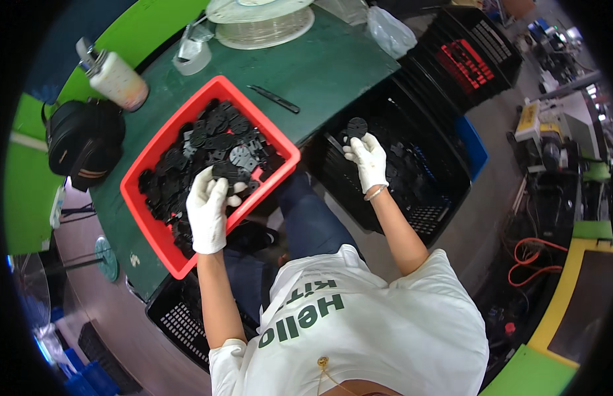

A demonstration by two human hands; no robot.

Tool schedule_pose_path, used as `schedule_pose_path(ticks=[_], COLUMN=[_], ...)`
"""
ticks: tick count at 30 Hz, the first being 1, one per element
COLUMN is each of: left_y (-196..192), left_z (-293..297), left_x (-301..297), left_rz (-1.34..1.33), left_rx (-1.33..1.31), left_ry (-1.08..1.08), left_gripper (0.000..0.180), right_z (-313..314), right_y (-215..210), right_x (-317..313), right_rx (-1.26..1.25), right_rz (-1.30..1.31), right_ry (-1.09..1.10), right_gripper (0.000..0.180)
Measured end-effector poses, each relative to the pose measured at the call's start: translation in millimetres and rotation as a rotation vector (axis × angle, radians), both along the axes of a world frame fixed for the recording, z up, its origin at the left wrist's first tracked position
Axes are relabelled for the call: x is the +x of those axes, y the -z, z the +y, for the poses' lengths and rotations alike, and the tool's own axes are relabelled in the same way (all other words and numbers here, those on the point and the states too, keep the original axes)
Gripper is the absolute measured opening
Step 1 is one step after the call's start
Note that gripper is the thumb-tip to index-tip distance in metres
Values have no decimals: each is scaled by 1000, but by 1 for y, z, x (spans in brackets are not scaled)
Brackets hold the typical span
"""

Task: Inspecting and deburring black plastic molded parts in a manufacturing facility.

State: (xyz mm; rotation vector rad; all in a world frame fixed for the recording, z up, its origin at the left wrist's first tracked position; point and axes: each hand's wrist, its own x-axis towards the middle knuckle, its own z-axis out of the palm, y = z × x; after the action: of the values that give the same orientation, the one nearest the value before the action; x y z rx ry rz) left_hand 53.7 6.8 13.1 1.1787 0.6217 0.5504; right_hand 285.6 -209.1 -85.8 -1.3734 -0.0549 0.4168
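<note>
Red tray and black crate hold dark parts.

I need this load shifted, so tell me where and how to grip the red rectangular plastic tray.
Probably take the red tray by the raised rim of its two short ends: left hand at the near left, right hand at the far right, both from outside. The rim is bare there, around the loose black parts; opposite holds should balance them.
</note>
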Motion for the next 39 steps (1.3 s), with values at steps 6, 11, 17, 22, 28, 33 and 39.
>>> schedule_pose_path(ticks=[6,11,17,22,28,33,39], left_y=[1,-1,-3,-5,-2,-1,-7], left_z=[2,1,0,-3,-1,0,-2], left_x=[2,3,1,0,0,2,0], left_rz=[2,27,102,114,12,4,27], left_rx=[-16,-5,56,56,-6,-22,-30], left_ry=[-25,-42,-61,-85,-84,-140,-163], left_gripper=[27,22,16,22,26,23,22], right_z=[-64,-32,110,177,159,113,103], right_y=[58,39,-15,-13,-47,-97,-119], right_x=[46,50,50,57,46,-15,-66], right_rx=[216,-271,-641,-1097,-959,-547,-382], right_rz=[287,-112,-1170,-1471,-977,-852,-1247], right_ry=[293,473,-270,-421,-356,-489,-627], right_gripper=[31,30,31,26,26,19,33])
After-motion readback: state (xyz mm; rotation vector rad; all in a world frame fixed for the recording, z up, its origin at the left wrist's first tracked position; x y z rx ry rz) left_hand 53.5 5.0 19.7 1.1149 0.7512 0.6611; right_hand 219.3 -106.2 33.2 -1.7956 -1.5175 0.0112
